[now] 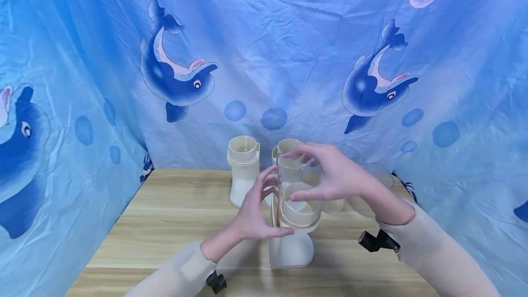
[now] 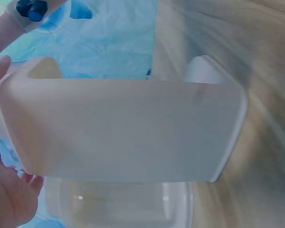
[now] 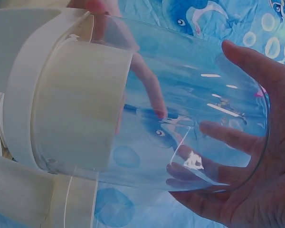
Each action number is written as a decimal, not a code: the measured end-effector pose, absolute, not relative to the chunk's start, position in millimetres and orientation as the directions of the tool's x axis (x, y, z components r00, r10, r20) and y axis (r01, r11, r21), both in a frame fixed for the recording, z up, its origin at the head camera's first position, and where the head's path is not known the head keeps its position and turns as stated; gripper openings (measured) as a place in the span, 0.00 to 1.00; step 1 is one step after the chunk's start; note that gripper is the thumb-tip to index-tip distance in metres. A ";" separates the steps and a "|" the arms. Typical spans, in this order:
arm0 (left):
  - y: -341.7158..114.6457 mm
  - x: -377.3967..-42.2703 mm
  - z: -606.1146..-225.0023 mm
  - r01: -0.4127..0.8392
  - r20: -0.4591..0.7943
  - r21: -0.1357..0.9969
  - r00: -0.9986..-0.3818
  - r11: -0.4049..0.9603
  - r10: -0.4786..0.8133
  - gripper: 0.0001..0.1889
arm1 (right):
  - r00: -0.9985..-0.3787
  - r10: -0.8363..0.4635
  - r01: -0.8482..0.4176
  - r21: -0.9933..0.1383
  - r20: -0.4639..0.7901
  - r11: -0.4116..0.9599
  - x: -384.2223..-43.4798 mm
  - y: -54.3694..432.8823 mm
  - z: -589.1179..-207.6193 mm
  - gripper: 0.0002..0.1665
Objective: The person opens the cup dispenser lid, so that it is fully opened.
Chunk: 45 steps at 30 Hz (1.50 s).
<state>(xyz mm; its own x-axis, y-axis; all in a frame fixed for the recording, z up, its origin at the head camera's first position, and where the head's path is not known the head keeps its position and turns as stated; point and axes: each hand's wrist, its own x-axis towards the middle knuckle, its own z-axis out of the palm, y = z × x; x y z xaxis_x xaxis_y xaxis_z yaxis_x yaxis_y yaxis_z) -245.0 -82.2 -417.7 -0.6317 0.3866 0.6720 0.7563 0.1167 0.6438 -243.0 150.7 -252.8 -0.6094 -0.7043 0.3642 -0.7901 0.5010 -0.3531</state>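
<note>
In the middle of the table stands a cream plastic stand (image 1: 293,250) with a round collar on top and a flat back panel. A clear plastic container (image 3: 190,76) sits over the stand's collar (image 3: 80,104), its rounded end upward in the head view. My right hand (image 1: 332,173) grips the container near that end, thumb on the near side and fingers on the far side. My left hand (image 1: 252,217) holds the upper part of the stand, thumb in front and fingers behind. The left wrist view shows the flat panel (image 2: 123,130) filling the middle.
Behind, another cream stand (image 1: 244,173) is upright to the left, and a second cream stand (image 1: 288,145) is partly hidden by my hands. Clear containers (image 1: 379,173) lie at the back right. A blue dolphin-print cloth (image 1: 264,49) surrounds the wooden table (image 1: 173,223).
</note>
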 end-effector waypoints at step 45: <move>-79.6 -255.8 -414.6 0.822 0.676 0.542 -0.551 0.176 0.489 0.83 | -0.644 -0.670 -0.761 -0.394 0.368 0.515 -241.8 151.8 -249.4 0.47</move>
<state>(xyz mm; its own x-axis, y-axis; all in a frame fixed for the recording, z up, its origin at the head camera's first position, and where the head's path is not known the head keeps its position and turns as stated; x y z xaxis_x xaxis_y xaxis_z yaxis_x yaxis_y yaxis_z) -255.8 -79.6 -414.6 -0.5510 0.4894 0.6759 0.8215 0.1761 0.5423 -241.8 151.8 -249.4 -0.6443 -0.6701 0.3685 -0.7611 0.5149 -0.3944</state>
